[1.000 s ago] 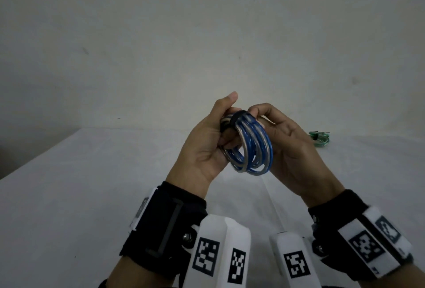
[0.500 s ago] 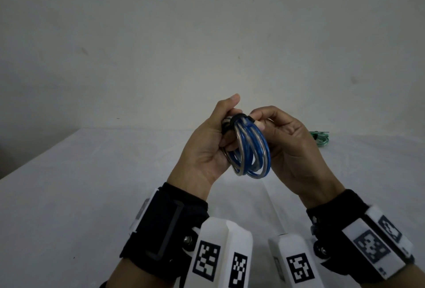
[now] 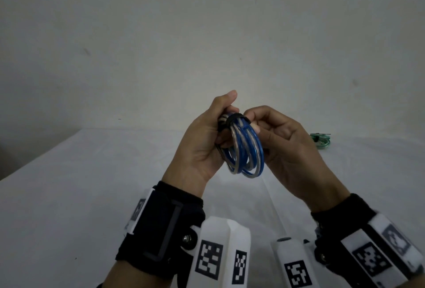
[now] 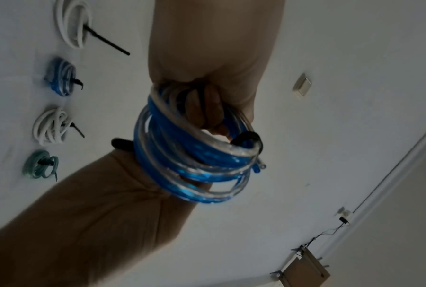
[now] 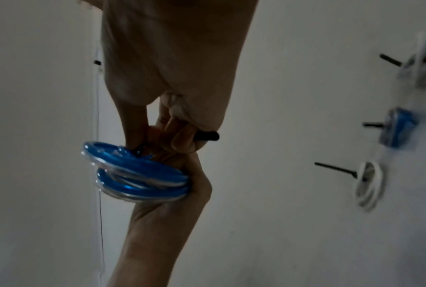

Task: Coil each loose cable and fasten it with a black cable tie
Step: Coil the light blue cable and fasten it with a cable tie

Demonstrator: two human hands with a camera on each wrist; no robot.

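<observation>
A blue and clear cable coil [image 3: 246,154] is held up above the table between both hands. My left hand [image 3: 224,126] grips the coil's top left, its fingers curled through the loops. A black cable tie [image 3: 234,118] wraps over the top of the coil. My right hand [image 3: 253,124] pinches the tie's free end, and its black tail [image 5: 207,136] sticks out past the curled fingers. In the left wrist view the tie loop [image 4: 249,139] hugs the coil [image 4: 195,155]. The tie's head is hidden by fingers.
Tied coils lie in a row on the white table [image 3: 92,195]: a white one [image 4: 71,23], a blue one [image 4: 60,75], another white one [image 4: 51,126] and a green one [image 4: 41,165]. Only the green coil [image 3: 320,140] shows in the head view, at the right.
The coil has turned slightly more edge-on to me. My right fingers have shifted to the right along the tie, away from the coil's top. Both hands stay at about the same height.
</observation>
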